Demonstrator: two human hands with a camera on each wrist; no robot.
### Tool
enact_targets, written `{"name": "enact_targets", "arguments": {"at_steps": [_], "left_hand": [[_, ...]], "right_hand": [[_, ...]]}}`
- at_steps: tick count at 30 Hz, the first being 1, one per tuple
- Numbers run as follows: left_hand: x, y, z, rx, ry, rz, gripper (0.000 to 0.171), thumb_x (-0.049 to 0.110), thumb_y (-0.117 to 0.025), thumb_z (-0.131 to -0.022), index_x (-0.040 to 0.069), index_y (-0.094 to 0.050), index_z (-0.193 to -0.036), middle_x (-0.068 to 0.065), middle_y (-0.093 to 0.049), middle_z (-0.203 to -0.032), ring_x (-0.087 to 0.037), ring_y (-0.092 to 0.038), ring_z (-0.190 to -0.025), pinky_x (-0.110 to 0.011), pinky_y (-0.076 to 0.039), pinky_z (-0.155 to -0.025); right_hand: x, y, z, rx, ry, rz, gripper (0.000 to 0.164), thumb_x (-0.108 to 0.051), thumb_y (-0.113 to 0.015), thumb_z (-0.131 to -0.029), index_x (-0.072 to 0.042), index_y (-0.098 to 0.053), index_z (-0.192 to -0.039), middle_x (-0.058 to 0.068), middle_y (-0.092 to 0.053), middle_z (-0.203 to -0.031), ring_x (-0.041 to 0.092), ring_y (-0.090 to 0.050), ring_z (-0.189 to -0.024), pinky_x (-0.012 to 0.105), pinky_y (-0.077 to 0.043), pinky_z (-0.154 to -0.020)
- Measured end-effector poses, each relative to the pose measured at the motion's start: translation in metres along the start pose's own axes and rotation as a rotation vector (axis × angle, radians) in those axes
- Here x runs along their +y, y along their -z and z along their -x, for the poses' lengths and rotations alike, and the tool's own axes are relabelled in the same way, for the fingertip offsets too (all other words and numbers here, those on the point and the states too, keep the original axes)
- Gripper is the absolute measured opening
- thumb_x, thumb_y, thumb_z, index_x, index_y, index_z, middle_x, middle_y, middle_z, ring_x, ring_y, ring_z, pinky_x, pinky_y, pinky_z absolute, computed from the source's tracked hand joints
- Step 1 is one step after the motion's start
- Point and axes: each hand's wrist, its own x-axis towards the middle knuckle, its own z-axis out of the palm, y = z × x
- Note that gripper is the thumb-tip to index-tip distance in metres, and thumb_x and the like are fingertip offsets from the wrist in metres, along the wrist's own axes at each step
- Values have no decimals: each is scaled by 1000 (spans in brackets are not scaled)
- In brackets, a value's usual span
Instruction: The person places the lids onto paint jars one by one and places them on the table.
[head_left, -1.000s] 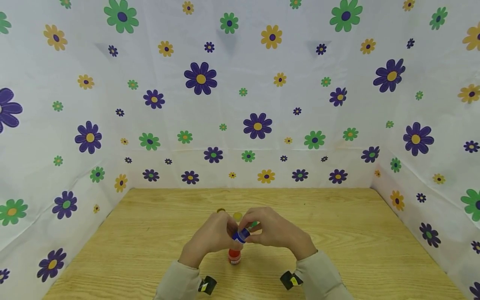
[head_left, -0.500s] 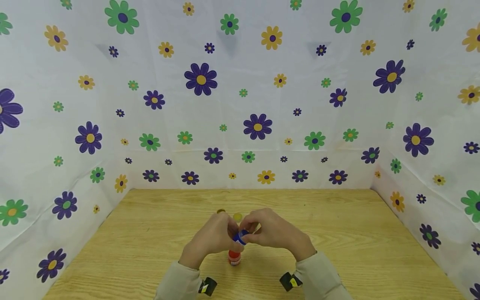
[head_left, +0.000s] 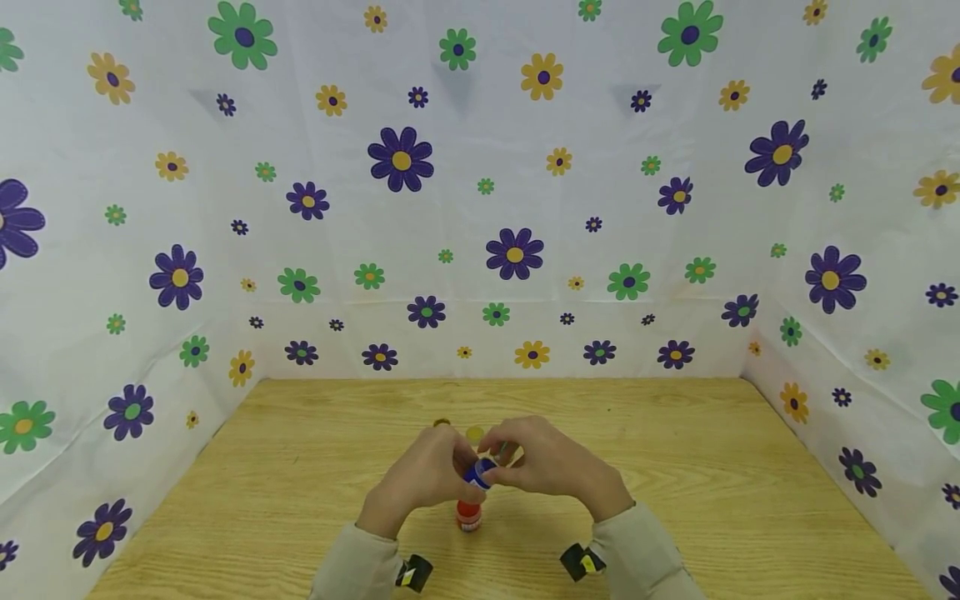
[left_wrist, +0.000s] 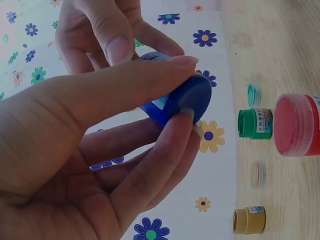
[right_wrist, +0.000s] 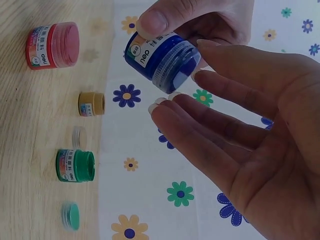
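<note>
In the head view my left hand (head_left: 423,471) holds a small blue paint jar (right_wrist: 147,55), tilted above the table. Its thumb and fingers wrap the jar's body, and the dark blue base (left_wrist: 200,97) faces the left wrist camera. The jar's clear-rimmed lid (right_wrist: 175,67) points toward my right hand (head_left: 551,458). Around that lid the right hand's fingers (right_wrist: 200,135) are spread and loosely bent, thumb tip right at the rim. Beneath the hands stands a red paint jar (head_left: 468,517) with its lid on.
An uncapped green jar (right_wrist: 75,166) and an uncapped ochre jar (right_wrist: 91,104) stand farther back on the wooden table (head_left: 300,500). Beside them lie a green lid (right_wrist: 70,216) and an ochre lid (right_wrist: 79,137). A flowered cloth (head_left: 480,208) walls the table at the back and sides.
The right hand's fingers drew in around the blue jar's lid half a second ago and have since loosened, with the gap between them showing again. The left hand has hardly moved.
</note>
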Motion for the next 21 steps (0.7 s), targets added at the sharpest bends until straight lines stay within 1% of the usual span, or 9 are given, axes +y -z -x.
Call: {"name": "enact_targets", "arguments": {"at_steps": [4, 8, 10, 12, 16, 19, 21], "left_hand": [[-1, 1, 0, 5, 9, 7, 24, 15, -85, -66, 7, -73, -86, 0, -72, -77, -9, -66, -68, -27, -56, -63], [-1, 1, 0, 8, 9, 7, 24, 15, -86, -66, 8, -74, -86, 1, -72, -76, -9, -65, -67, -26, -56, -63], [-1, 1, 0, 9, 7, 7, 24, 15, -85, -66, 9, -74, -86, 1, -72, -76, -8, -65, -67, -26, -55, -62], [-1, 1, 0, 10, 4, 5, 23, 15, -85, -66, 9, -74, -86, 1, -72, -76, -8, -65, -67, -25, -55, -62], [0, 1, 0, 12, 0, 4, 23, 14, -85, -66, 9, -74, -85, 2, -72, -76, -8, -65, -67, -25, -55, -62], [1, 1, 0, 11, -2, 4, 22, 15, -85, -66, 10, -74, -84, 2, -72, -75, -8, -65, -66, -25, -55, -62], [1, 1, 0, 9, -2, 3, 21, 15, -85, -66, 10, -74, -83, 2, -71, -74, -8, -65, -66, -25, -55, -61]], "right_hand": [[0, 0, 1, 8, 4, -35, 26, -14, -71, -85, -13, -66, -111, 0, -66, -107, 12, -64, -93, 19, -54, -77], [0, -1, 0, -7, 42, -64, 26, -5, -72, -83, -13, -67, -106, 1, -65, -105, 14, -64, -99, 28, -56, -83], [0, -2, -1, -12, 58, -69, 25, -4, -72, -82, -12, -67, -105, 1, -65, -104, 14, -63, -99, 29, -56, -83], [0, -2, -1, -13, 64, -68, 25, -3, -72, -82, -12, -67, -104, 1, -64, -103, 14, -63, -99, 28, -56, -83], [0, -2, -1, -12, 50, -69, 23, -5, -72, -82, -12, -68, -104, 1, -64, -102, 13, -64, -95, 21, -55, -79], [0, -2, -1, -10, 35, -55, 20, -10, -72, -84, -14, -69, -103, -1, -66, -99, 8, -64, -89, 17, -54, -75], [1, -2, -2, -9, 25, -43, 18, -13, -71, -85, -14, -69, -103, -2, -68, -98, 5, -64, -85, 16, -53, -74]]}}
